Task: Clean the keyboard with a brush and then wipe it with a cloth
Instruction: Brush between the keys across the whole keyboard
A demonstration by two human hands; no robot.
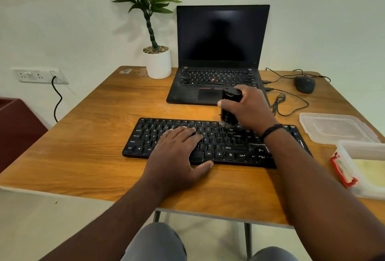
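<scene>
A black keyboard (220, 142) lies across the middle of the wooden table (93, 135). My left hand (179, 152) rests flat on its left-centre keys, fingers straight, thumb over the front edge. My right hand (248, 108) grips a black brush (229, 104) upright, and its bristles touch the top key rows right of centre. A yellowish cloth (370, 175) lies inside a clear plastic box (354, 152) at the table's right edge.
An open black laptop (218, 52) stands behind the keyboard, beside a potted plant (157, 60). A black mouse (305, 84) and loose cables (291, 102) lie at the back right. A clear lid (335, 127) sits right of the keyboard.
</scene>
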